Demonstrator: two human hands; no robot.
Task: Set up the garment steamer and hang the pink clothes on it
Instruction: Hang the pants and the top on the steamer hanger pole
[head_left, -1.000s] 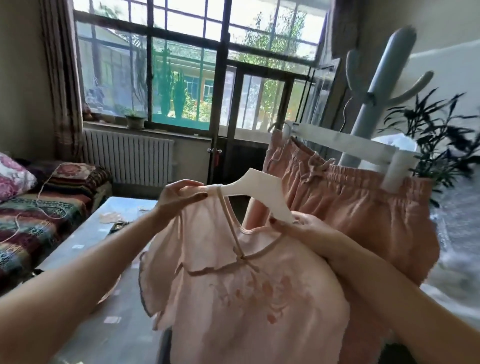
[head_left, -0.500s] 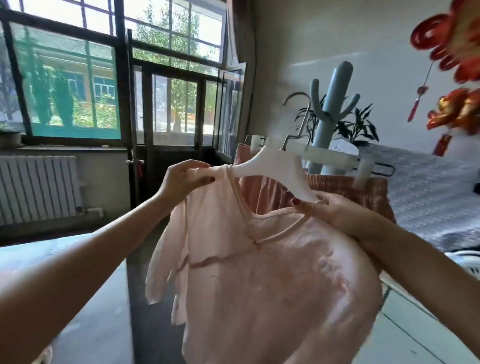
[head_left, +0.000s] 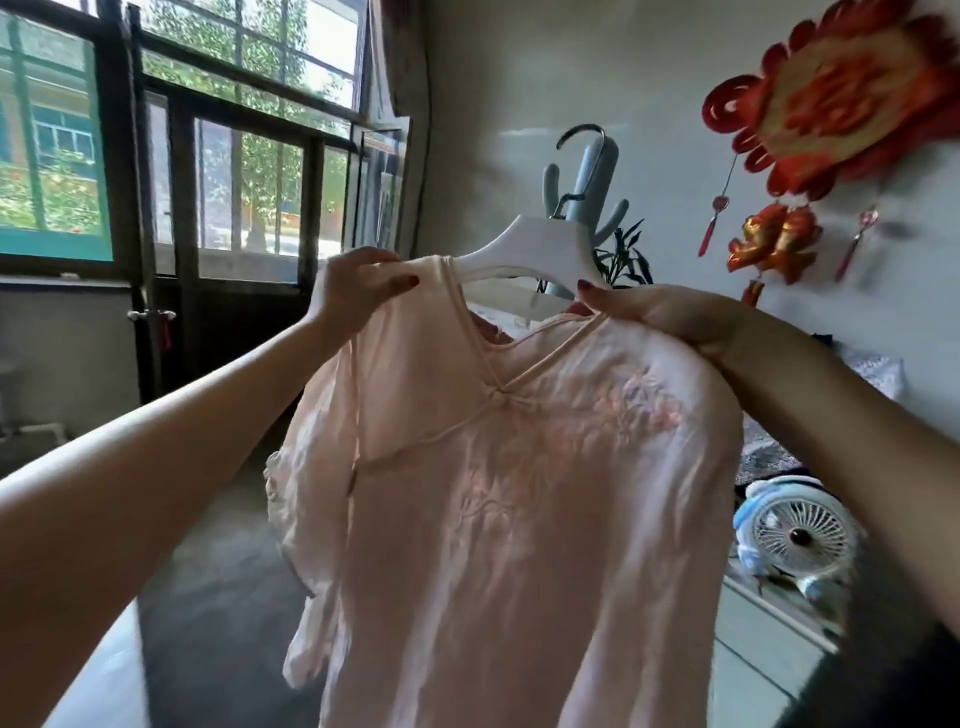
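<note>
In front of you, both hands, left (head_left: 358, 291) and right (head_left: 670, 317), pinch the pink top's (head_left: 509, 493) shoulders, seating it on the hanger (head_left: 530, 249).

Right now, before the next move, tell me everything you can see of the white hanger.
The hanger is white and broad-shouldered, smooth like plastic or painted wood, with a metal hook at its top centre. It is held up roughly level, tilted slightly, inside the neck of the pink top. Its middle shows bare; both ends sit under the fabric. The left hand grips the top's shoulder over one end, the right hand the other. The hook's upper part blurs into the pale blue stand behind; whether it rests there is unclear.
</note>
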